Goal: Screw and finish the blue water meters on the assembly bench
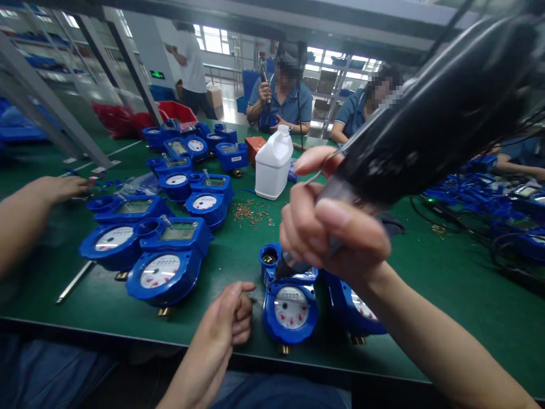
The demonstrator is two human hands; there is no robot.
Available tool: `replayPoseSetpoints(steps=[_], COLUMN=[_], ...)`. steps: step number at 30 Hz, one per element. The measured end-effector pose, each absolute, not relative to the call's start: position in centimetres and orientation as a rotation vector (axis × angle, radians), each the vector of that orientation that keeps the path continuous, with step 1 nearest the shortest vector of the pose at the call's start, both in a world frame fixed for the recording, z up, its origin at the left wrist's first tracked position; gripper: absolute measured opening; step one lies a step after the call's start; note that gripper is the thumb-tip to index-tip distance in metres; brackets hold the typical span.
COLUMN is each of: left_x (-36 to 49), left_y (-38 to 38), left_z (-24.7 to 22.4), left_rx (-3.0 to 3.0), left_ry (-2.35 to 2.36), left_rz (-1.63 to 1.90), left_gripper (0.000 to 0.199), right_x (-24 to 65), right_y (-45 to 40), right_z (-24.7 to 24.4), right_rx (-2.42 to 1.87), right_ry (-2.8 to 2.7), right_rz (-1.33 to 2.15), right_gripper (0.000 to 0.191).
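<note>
R hand [336, 227], centre right of frame, is clamped on the black driver [426, 113], fingers wrapped round its lower end. Driver leans from upper right down to the blue meter [290, 309] at lower centre, prob. so its tip comes in at the dial's upper-left corner; can't tell if the tip touches. L hand [227, 318], lower centre, lies just left of that meter: half-open, fingers loosely curled, nothing seen in it; contact w/ meter unclear. Maybe parked there to steady it. Second meter [338, 298] sits just right, partly behind R forearm. Loose screws [244, 211], mid-frame nr white jug [272, 170], look placed for easy reach. More meters [159, 272] stand left of centre, dials up, prob. grouped to save room. Co-worker's hand [63, 190] is far left.
</note>
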State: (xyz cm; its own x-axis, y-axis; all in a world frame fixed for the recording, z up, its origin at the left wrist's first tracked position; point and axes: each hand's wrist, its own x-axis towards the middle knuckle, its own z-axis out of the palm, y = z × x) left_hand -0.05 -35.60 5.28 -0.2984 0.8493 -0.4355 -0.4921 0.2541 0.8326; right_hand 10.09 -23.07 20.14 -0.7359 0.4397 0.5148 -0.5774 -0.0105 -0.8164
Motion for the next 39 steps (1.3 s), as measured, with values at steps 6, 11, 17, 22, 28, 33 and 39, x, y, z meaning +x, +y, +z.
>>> replayPoseSetpoints(steps=[6, 11, 17, 22, 28, 33, 39], left_x=[1.1, 1.9, 1.4, 0.9, 0.7, 0.1, -0.3], left_y=[-36.7, -36.3, -36.6, -36.4, -35.7, -35.6, -35.7], left_z=[10.9, 12.3, 11.3, 9.6, 8.4, 8.5, 9.5], left_rx=[0.232, 0.265, 0.283, 0.428, 0.478, 0.885, 1.591], left_ry=[0.966, 0.843, 0.774, 0.829, 0.949, 1.356, 1.595], left_rz=[1.435, 1.446, 1.407, 1.342, 1.307, 1.22, 1.035], left_gripper=[0.039, 0.041, 0.041, 0.021, 0.026, 0.019, 0.02], right_x=[12.3, 11.7, 12.0, 12.3, 12.6, 13.0, 13.6], right_y=[-25.1, -25.8, -25.3, -24.8, -24.8, -24.8, -25.0], right_z=[22.9, 21.6, 22.0, 22.1, 22.5, 22.5, 22.7], right_rx=[0.021, 0.071, 0.079, 0.092, 0.012, -0.01, -0.08], right_ry=[-1.472, -1.426, -1.403, -1.403, -1.38, -1.394, -1.417], right_rz=[1.76, 1.826, 1.779, 1.727, 1.708, 1.742, 1.824], right_gripper=[0.016, 0.019, 0.016, 0.01, 0.032, 0.036, 0.037])
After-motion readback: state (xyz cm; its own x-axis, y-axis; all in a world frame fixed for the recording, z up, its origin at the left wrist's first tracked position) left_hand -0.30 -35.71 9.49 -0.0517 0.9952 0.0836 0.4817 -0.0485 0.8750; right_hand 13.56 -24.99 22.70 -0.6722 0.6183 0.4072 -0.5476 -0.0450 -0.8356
